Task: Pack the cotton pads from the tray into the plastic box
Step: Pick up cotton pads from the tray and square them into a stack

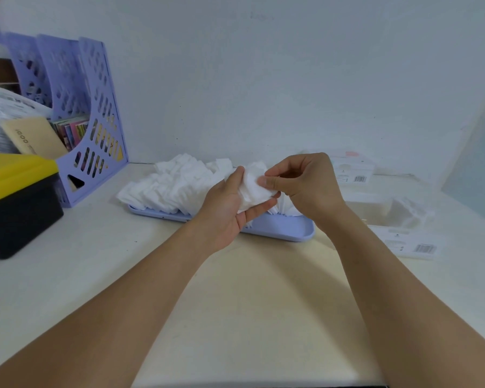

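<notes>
A lilac tray [289, 229] lies in the middle of the table with a heap of white cotton pads [174, 183] spread over it. Above the tray's right part my left hand [227, 208] holds a small stack of pads [254, 187] in its palm, fingers curled round the stack. My right hand [303, 183] pinches the top pad of that stack between thumb and fingers. To the right stands a clear plastic box [387, 219] with a few pads [409, 212] inside at its right end.
A lilac perforated file rack [76, 107] with booklets stands at the back left. A black box with a yellow lid [17, 203] sits at the left edge. A clear lid with a barcode [353, 172] lies behind the plastic box against the white wall.
</notes>
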A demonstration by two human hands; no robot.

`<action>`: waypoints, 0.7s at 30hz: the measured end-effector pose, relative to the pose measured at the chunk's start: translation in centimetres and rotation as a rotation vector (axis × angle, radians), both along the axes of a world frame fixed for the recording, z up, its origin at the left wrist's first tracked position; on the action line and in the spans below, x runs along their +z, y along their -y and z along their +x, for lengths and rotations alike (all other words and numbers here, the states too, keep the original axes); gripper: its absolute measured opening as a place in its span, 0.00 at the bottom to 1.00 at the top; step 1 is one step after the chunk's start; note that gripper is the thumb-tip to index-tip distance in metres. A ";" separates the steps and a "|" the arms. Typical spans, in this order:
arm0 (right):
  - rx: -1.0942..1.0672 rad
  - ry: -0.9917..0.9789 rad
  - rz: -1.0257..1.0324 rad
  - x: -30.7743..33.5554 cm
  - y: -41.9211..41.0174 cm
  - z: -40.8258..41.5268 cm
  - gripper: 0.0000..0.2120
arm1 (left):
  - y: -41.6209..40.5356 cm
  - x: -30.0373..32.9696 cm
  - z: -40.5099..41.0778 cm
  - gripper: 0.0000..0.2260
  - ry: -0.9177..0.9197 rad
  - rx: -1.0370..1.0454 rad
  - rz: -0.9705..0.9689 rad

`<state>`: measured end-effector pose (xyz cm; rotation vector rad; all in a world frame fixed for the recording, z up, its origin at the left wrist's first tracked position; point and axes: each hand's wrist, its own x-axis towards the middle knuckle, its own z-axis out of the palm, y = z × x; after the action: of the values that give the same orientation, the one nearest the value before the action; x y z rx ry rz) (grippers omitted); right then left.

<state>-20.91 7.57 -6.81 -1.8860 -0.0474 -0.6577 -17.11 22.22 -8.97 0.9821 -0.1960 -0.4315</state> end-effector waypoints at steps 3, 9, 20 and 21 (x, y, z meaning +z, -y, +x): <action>-0.054 0.089 -0.151 -0.2 -0.4 0.2 0.05 | 0.0 0.0 0.1 0.17 -0.019 0.009 -0.030; -0.069 0.107 -0.178 -0.3 -0.8 0.3 0.05 | 0.1 -0.2 0.3 0.18 -0.050 0.039 -0.076; -0.109 0.115 -0.260 -0.5 -1.3 0.2 0.07 | 0.3 -0.3 0.3 0.16 0.000 0.164 0.019; -0.114 0.129 -0.285 -0.5 -1.3 0.2 0.07 | 0.2 -0.3 0.3 0.16 -0.005 0.170 0.017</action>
<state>-20.72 8.89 -7.32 -2.1280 -0.1230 -0.8888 -16.84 21.97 -9.28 1.0052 -0.1034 -0.2808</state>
